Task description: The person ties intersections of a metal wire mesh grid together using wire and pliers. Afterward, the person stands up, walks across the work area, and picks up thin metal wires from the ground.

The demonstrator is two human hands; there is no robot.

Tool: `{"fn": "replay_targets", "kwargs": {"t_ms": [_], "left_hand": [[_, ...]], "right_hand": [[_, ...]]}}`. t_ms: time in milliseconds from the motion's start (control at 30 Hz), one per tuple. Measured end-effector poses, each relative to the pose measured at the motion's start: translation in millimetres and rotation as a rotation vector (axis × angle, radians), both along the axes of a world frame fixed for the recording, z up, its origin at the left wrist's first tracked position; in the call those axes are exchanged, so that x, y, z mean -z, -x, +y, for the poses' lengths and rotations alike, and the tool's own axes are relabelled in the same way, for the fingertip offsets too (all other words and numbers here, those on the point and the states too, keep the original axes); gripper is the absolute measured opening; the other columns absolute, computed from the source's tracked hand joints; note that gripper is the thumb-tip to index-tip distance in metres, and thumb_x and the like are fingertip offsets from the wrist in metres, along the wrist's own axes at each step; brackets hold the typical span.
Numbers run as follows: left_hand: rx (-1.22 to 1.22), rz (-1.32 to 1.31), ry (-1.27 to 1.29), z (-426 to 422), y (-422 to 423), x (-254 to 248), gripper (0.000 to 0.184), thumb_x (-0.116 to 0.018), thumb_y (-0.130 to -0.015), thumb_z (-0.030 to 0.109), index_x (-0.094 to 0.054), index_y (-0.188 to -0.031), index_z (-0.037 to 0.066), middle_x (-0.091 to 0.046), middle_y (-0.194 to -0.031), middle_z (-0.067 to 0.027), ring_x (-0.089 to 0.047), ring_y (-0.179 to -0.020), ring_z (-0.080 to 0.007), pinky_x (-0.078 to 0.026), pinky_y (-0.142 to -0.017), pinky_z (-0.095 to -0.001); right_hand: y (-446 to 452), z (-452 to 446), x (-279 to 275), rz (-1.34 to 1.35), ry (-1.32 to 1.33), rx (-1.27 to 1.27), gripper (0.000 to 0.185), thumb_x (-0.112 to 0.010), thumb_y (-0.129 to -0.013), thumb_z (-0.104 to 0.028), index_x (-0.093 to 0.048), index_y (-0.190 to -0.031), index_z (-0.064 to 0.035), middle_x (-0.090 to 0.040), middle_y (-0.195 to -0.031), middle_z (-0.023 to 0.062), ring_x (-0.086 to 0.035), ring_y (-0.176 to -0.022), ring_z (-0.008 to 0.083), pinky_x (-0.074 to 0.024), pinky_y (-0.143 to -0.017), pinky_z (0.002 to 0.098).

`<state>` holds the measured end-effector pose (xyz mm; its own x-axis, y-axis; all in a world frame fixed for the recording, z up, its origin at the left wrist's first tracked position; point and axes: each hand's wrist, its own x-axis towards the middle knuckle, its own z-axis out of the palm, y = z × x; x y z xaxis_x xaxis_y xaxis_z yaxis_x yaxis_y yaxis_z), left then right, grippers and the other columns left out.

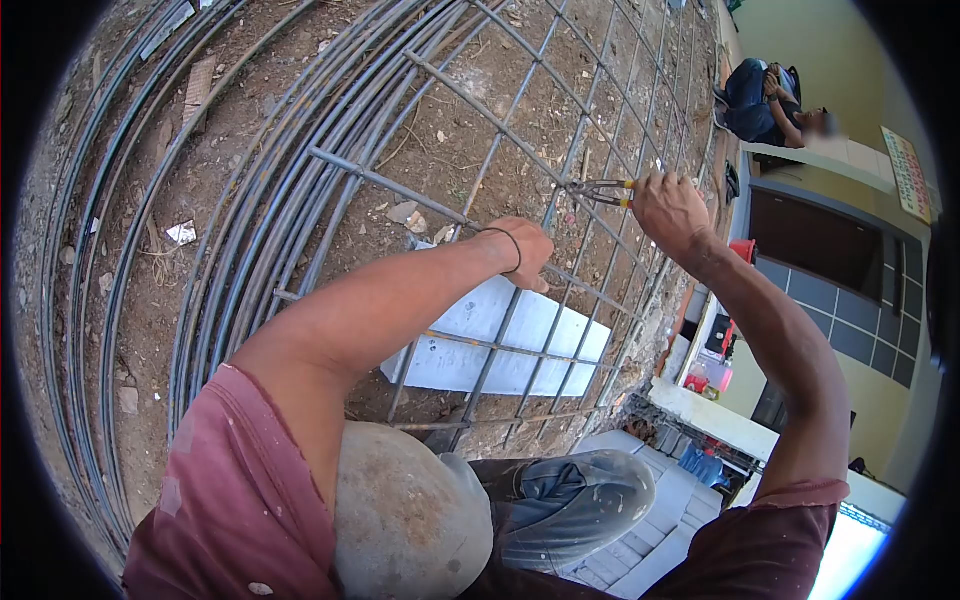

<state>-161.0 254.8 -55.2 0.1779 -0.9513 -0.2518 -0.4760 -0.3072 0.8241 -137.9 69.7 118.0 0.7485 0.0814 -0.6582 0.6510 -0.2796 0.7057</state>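
Note:
A grid of steel bars [490,345] stretches over the ground before me. My right hand [672,208] is closed round the yellow-tipped handles of metal pliers [603,192], whose jaws are at a crossing of two bars. Lower and to the left, my left hand [520,255], with a dark band at the wrist, is over the grid near a bar. Its fingers are bent, and what they hold, if anything, is hidden. Beneath the bars lies a pale flat board [470,320].
Long bundled bars [290,190] curve along the left over bare soil. A person [765,105] sits by the wall at the upper right. Red containers [742,250] and a blue plastic item [700,465] are at the right. My knees are below the grid.

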Motion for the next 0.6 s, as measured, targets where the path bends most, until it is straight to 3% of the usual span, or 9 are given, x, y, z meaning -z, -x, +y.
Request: {"fn": "replay_targets", "kwargs": {"t_ms": [33, 100, 133, 233, 367, 567, 600], "left_hand": [[-0.001, -0.025, 0.0, 1, 0, -1, 0.061, -0.072, -0.087, 0.052, -0.072, -0.119, 0.0, -0.067, -0.13, -0.0217, -0.063, -0.123, -0.0391, -0.052, -0.103, -0.0485], [-0.002, -0.044, 0.0, 0, 2, -2, 0.061, -0.072, -0.087, 0.052, -0.071, -0.119, 0.001, -0.066, -0.131, -0.0217, -0.063, -0.123, -0.0393, -0.052, -0.104, -0.0485], [-0.008, -0.033, -0.004, 0, 2, -2, 0.061, -0.072, -0.087, 0.052, -0.071, -0.12, 0.001, -0.066, -0.131, -0.0216, -0.063, -0.124, -0.0393, -0.052, -0.104, -0.0485], [-0.02, -0.029, -0.004, -2, 2, 1, 0.06, -0.072, -0.087, 0.052, -0.071, -0.12, 0.001, -0.066, -0.131, -0.0216, -0.062, -0.124, -0.039, -0.051, -0.105, -0.0483], [-0.021, -0.005, -0.001, -2, 2, 0, 0.06, -0.072, -0.087, 0.052, -0.071, -0.119, 0.001, -0.066, -0.13, -0.0216, -0.063, -0.124, -0.0381, -0.051, -0.105, -0.0483], [-0.019, -0.016, -0.014, -5, 4, 1, 0.06, -0.071, -0.087, 0.053, -0.07, -0.118, 0.001, -0.067, -0.128, -0.0218, -0.063, -0.123, -0.0382, -0.051, -0.104, -0.0481], [-0.024, -0.02, -0.006, -6, 6, 1, 0.06, -0.071, -0.087, 0.053, -0.07, -0.118, 0.001, -0.067, -0.128, -0.0218, -0.063, -0.123, -0.0382, -0.051, -0.104, -0.0481]], "right_hand": [[-3, 0, 1, -0.001, -0.005, 0.007, 0.023, -0.066, -0.096, -0.019, -0.068, -0.11, -0.0014, -0.07, -0.091, 0.0164, -0.072, -0.085, 0.0304, -0.0587, -0.077, 0.0421], [-15, 3, -5, 0.091, -0.158, 0.577, 0.024, -0.069, -0.096, -0.024, -0.074, -0.107, -0.0036, -0.073, -0.094, 0.0159, -0.073, -0.09, 0.0288, -0.0594, -0.079, 0.0429], [-16, 4, -8, 0.096, -0.176, 0.659, 0.026, -0.073, -0.095, -0.028, -0.076, -0.103, -0.0034, -0.076, -0.092, 0.015, -0.075, -0.088, 0.0291, -0.0596, -0.08, 0.044], [-6, -29, 4, 0.03, -0.31, 0.769, 0.027, -0.075, -0.093, -0.03, -0.077, -0.098, -0.0032, -0.075, -0.088, 0.017, -0.075, -0.082, 0.0323, -0.0592, -0.079, 0.0451], [20, -75, 29, -0.086, -0.544, 0.737, 0.018, -0.073, -0.092, -0.024, -0.078, -0.097, -0.0074, -0.075, -0.088, 0.0174, -0.074, -0.081, 0.035, -0.0581, -0.08, 0.0466], [9, -86, 29, -0.037, -0.498, 0.721, 0.018, -0.072, -0.091, -0.024, -0.077, -0.096, -0.0076, -0.075, -0.087, 0.016, -0.073, -0.082, 0.0351, -0.0573, -0.082, 0.0463], [12, -89, 29, 0.0, -0.53, 0.708, 0.018, -0.071, -0.093, -0.024, -0.076, -0.094, -0.0059, -0.075, -0.085, 0.0154, -0.073, -0.077, 0.0323, -0.0582, -0.075, 0.0447]]}}
